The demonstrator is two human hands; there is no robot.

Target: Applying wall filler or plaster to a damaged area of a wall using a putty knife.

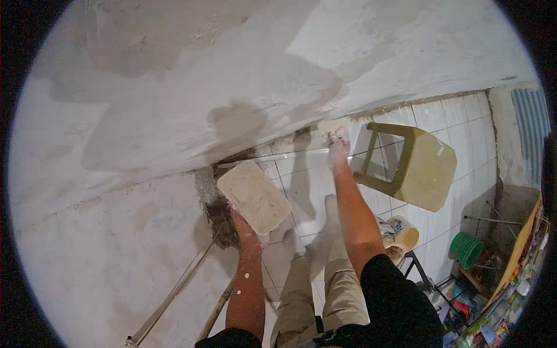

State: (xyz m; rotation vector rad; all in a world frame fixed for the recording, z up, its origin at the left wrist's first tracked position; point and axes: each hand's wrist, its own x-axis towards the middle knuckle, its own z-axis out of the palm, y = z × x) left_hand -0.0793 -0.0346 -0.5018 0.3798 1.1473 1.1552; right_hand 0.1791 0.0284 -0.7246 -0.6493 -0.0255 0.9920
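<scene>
One pale board — left fingers gripping it; one smaller tool — right fingers seemingly clamped, blurred.

Wall, across the top of the frame: off-white, uneven finish, grey-brown patches; brightly lit areas alternate with broad shadows. Wall base: rough, dirt-stained edge. Floor, centre and right: white tiles with dark joint lines, soiled in places. Pale blotched surface, lower left: wall or floor, cannot be determined. Olive-green stool, right of centre. Blue striped covering, upper right: material unclear.
</scene>
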